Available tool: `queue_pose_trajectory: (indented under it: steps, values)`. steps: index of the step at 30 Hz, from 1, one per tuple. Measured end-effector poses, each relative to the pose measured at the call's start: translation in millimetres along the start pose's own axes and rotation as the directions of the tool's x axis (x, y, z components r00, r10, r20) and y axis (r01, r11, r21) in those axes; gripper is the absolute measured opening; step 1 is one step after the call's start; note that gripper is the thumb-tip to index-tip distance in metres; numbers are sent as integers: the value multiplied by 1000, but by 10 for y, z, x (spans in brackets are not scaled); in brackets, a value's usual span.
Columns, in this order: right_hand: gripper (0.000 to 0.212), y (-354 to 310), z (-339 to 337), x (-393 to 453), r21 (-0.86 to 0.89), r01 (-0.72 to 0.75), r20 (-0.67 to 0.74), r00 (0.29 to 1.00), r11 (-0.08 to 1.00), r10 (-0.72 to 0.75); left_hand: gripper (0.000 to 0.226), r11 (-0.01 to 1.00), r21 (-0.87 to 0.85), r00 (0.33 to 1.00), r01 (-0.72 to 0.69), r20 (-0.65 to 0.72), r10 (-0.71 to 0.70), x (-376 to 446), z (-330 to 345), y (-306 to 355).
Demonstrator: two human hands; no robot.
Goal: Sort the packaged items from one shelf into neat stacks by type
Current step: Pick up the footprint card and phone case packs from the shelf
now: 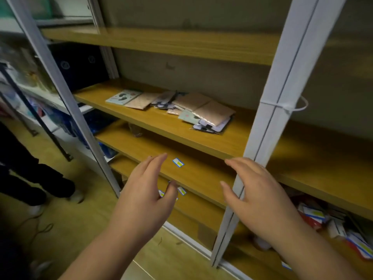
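At the far left, a person's dark trouser legs (30, 174) are standing on the floor beside the white metal shelving upright (66, 91). The left hand (144, 190) is hovering in front of the lower wooden shelf, fingers relaxed and spread, holding nothing. On the middle wooden shelf (153, 120), the flat packaged items (181, 107) are lying in a loose, overlapping jumble: pale blue illustrated cards, kraft-brown packets and dark-clipped sleeves. The right hand (256, 190) is likewise hanging empty with fingers apart, near the right white post (282, 93). To sort well, both hands should probably be reaching up and in, lifting the top brown packets first, squaring edges before stacking each type separately.
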State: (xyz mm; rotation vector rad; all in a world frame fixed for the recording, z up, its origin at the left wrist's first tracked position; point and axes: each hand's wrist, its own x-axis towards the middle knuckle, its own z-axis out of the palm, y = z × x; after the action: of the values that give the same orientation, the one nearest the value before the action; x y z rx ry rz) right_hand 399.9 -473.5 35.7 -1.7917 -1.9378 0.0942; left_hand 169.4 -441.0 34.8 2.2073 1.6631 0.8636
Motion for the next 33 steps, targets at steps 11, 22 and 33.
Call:
queue_pose_trajectory:
  steps: [11,22,33]
  values:
    - [55,-134,493,1314,28,35,-26,999,999,-34,62,997,83,998,-4,-57,9,1134,43,-494]
    - [55,-336,806,2095,-7,30,50,998,1000,-30,59,999,46,998,21,-52,-19,1956,52,-1131]
    - [59,-870,1275,2817,-140,-106,58,992,984,115,59,999,29,999,-16,47,15,3005,50,-2327]
